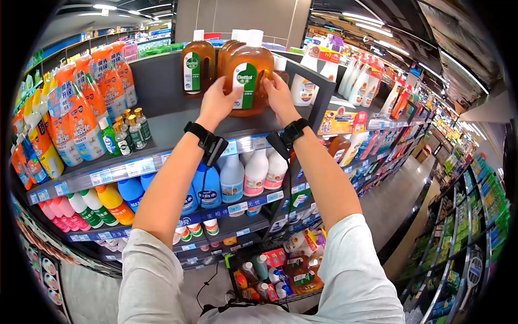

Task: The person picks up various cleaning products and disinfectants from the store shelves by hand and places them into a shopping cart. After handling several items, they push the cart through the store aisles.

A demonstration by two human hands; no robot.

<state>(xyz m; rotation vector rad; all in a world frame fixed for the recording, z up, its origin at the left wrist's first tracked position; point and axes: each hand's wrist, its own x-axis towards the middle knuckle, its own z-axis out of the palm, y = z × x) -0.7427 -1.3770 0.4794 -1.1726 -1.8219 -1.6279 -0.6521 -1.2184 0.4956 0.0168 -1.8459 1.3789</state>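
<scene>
Both hands are around a large amber Dettol bottle (246,75) with a white cap and a green-and-white label, upright at the top shelf. My left hand (220,101) grips its left side, fingers partly behind the bottle. On the other side, my right hand (280,97) presses thumb and fingers against it near the handle. A second Dettol bottle (198,63) stands just left of it, and more amber bottles (225,51) show partly behind. Beneath the hands runs the dark top shelf (172,121); whether the held bottle rests on it I cannot tell.
Orange Mr Muscle packs (89,127) and small green-labelled bottles (135,132) stand at left. A dark divider (322,97) rises close to my right hand. Blue and white bottles (232,178) fill the shelf below. A basket of goods (278,278) is near my body.
</scene>
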